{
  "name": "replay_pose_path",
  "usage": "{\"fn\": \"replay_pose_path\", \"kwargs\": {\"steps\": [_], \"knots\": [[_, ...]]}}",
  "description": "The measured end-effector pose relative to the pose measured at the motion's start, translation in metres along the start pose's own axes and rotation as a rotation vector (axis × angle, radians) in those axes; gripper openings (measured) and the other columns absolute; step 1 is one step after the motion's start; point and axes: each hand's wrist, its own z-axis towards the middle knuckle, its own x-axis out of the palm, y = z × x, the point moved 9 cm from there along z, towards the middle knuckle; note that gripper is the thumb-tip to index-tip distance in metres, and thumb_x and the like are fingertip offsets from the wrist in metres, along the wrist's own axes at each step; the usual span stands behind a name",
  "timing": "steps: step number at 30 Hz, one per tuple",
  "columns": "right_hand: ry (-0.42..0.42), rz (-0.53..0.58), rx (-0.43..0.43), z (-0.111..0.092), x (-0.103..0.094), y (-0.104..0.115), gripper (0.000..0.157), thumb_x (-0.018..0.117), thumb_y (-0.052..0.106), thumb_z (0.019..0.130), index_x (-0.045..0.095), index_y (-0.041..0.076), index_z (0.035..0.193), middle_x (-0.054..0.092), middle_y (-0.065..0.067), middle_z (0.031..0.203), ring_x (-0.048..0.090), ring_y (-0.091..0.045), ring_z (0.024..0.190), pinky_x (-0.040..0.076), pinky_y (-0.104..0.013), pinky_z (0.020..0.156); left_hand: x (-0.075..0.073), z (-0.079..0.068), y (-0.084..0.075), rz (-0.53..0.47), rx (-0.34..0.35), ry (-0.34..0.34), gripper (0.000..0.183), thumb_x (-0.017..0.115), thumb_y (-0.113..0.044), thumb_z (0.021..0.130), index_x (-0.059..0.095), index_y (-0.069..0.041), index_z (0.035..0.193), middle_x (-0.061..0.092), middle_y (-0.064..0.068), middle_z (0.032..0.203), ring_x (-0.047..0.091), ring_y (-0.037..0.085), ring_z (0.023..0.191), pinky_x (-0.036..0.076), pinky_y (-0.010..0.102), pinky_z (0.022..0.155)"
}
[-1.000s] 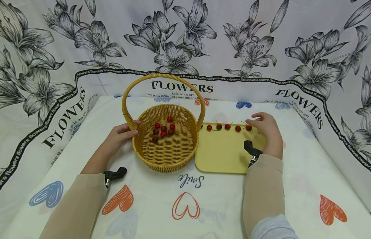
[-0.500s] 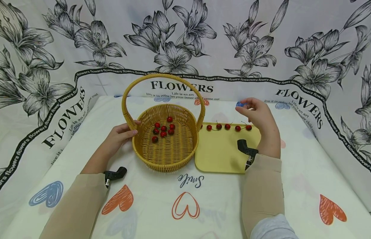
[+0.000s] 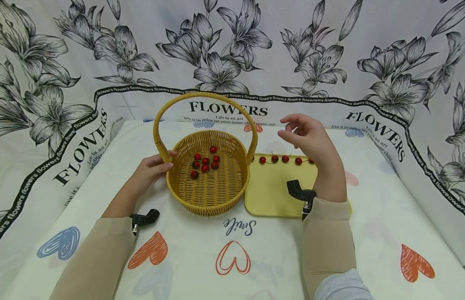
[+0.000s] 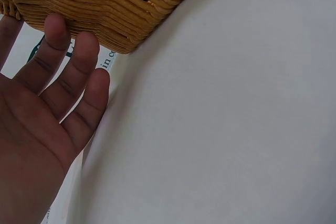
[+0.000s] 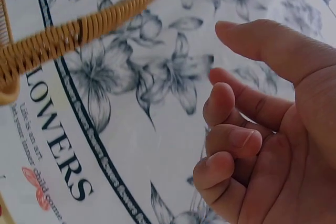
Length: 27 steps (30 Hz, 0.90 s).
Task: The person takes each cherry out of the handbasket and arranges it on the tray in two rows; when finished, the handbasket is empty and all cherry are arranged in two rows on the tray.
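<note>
A round wicker basket [image 3: 207,204] with a tall arched handle stands at the middle of the table. Several red cherries [image 3: 205,161] lie inside it, toward the back. My left hand [image 3: 150,171] holds its left side, thumb at the rim and index finger by the handle's base; in the left wrist view the other fingers [image 4: 84,56] lie loosely by the woven wall. Over the far right part of the yellow tray [image 3: 273,191], my right hand [image 3: 311,137] is raised, fingers loosely bent, thumb apart, nothing between them. Below it, several cherries [image 3: 274,158] with stems line the tray's back edge.
The basket's handle [image 5: 94,24] arches high to the left of the right hand. A white cloth [image 3: 195,258] printed with hearts covers the table. Behind it hangs a floral curtain [image 3: 254,75]. Each wrist carries a black camera mount [image 3: 301,191].
From near the tray's back right corner, my right hand has risen and moved left toward the basket. The left hand, basket and cherries stay as they were.
</note>
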Motion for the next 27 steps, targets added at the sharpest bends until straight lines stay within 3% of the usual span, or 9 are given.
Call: {"fn": "replay_pose_path", "kwargs": {"steps": [9, 11, 16, 19, 27], "knots": [[0.186, 0.042, -0.165, -0.007, 0.050, 0.043, 0.027, 0.074, 0.019, 0.096, 0.069, 0.010, 0.121, 0.059, -0.010, 0.092, 0.049, -0.022, 0.061, 0.040, -0.031, 0.045, 0.000, 0.000, -0.001, -0.018, 0.012, 0.005, 0.045, 0.063, -0.020, 0.104, 0.055, 0.001, 0.143, 0.052, 0.016, 0.148, 0.056, 0.014, 0.122, 0.050, 0.022, 0.093], [0.239, 0.057, -0.198, -0.009, 0.064, 0.052, 0.024, 0.074, 0.016, 0.096, 0.070, 0.008, 0.118, 0.059, -0.010, 0.090, 0.052, -0.023, 0.062, 0.045, -0.031, 0.049, 0.000, 0.000, -0.001, -0.017, 0.012, 0.005, 0.045, 0.062, -0.020, 0.104, 0.055, 0.001, 0.143, 0.052, 0.016, 0.148, 0.055, 0.015, 0.122, 0.050, 0.022, 0.093], [0.344, 0.045, -0.280, -0.014, 0.099, 0.066, 0.019, 0.075, 0.011, 0.095, 0.072, 0.007, 0.113, 0.058, -0.008, 0.088, 0.047, -0.025, 0.065, 0.041, -0.029, 0.056, 0.000, 0.000, -0.002, -0.003, 0.012, 0.003, 0.044, 0.062, -0.021, 0.104, 0.055, 0.001, 0.142, 0.053, 0.015, 0.146, 0.056, 0.016, 0.120, 0.050, 0.023, 0.091], [0.391, 0.030, -0.271, -0.012, 0.120, 0.063, 0.018, 0.075, 0.014, 0.095, 0.073, 0.011, 0.113, 0.059, -0.006, 0.089, 0.047, -0.023, 0.068, 0.039, -0.031, 0.058, -0.001, -0.001, -0.002, 0.014, 0.015, -0.002, 0.044, 0.063, -0.022, 0.104, 0.056, 0.000, 0.142, 0.055, 0.013, 0.144, 0.056, 0.016, 0.115, 0.051, 0.024, 0.088], [0.477, -0.037, -0.150, 0.000, 0.168, 0.026, 0.018, 0.073, 0.024, 0.098, 0.073, 0.015, 0.113, 0.060, -0.004, 0.088, 0.050, -0.022, 0.071, 0.043, -0.033, 0.063, -0.002, 0.000, 0.002, 0.020, 0.014, 0.000, 0.044, 0.062, -0.021, 0.104, 0.056, 0.000, 0.142, 0.059, 0.012, 0.139, 0.058, 0.017, 0.115, 0.052, 0.025, 0.087]]}}
